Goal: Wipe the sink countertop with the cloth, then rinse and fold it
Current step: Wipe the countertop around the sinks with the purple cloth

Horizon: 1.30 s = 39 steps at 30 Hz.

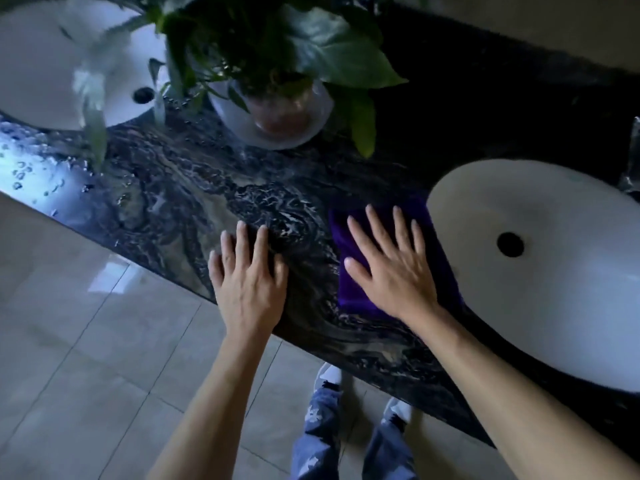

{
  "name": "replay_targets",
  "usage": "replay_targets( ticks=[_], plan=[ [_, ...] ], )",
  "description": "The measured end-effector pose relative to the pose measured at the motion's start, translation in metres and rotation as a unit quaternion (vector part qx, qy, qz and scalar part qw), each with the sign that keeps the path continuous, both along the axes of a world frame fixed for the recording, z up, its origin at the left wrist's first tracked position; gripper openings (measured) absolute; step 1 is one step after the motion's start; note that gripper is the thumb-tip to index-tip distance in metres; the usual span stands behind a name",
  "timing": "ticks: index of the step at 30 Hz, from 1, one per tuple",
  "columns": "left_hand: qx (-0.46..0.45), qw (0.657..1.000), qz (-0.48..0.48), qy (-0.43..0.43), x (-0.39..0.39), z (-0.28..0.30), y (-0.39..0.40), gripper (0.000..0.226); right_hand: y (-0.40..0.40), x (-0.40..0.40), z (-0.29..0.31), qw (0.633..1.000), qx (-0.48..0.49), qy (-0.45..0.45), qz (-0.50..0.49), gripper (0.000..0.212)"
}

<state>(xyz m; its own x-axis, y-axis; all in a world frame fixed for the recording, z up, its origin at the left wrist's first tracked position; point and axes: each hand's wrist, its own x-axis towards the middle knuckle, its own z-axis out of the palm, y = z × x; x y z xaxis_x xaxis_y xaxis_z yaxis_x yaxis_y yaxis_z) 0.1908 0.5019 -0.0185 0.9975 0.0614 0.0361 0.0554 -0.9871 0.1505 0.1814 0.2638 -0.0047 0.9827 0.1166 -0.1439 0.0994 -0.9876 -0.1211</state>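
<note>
A folded purple cloth (349,289) lies flat on the dark marbled countertop (180,202), just left of the right white sink (554,271). My right hand (391,268) presses flat on top of the cloth, fingers spread, covering most of it. My left hand (247,275) rests palm-down on the bare countertop near its front edge, a little left of the cloth, holding nothing.
A potted green plant (277,109) in a white bowl stands at the back between the two sinks. A second white sink (62,71) is at the far left, with water drops on the counter beside it. Tiled floor (86,341) and my feet lie below.
</note>
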Motion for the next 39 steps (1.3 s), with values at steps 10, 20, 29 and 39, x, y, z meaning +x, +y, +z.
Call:
replay_targets(
  ticks=[10, 20, 29, 39],
  plan=[
    [-0.056, 0.998, 0.010, -0.035, 0.020, 0.000, 0.044, 0.058, 0.066, -0.048, 0.009, 0.983, 0.008, 0.046, 0.180, 0.070],
    [-0.128, 0.988, 0.047, -0.066, 0.020, -0.003, 0.047, 0.058, 0.102, 0.110, -0.012, 0.985, 0.004, -0.030, 0.172, 0.063],
    [-0.143, 0.984, 0.063, -0.082, 0.021, -0.002, 0.042, 0.057, 0.042, -0.069, 0.007, 0.990, 0.006, 0.027, 0.140, 0.074],
    [-0.176, 0.980, 0.060, -0.076, 0.024, -0.003, 0.049, 0.058, 0.088, 0.081, -0.009, 0.969, 0.020, -0.015, 0.244, 0.066]
  ],
)
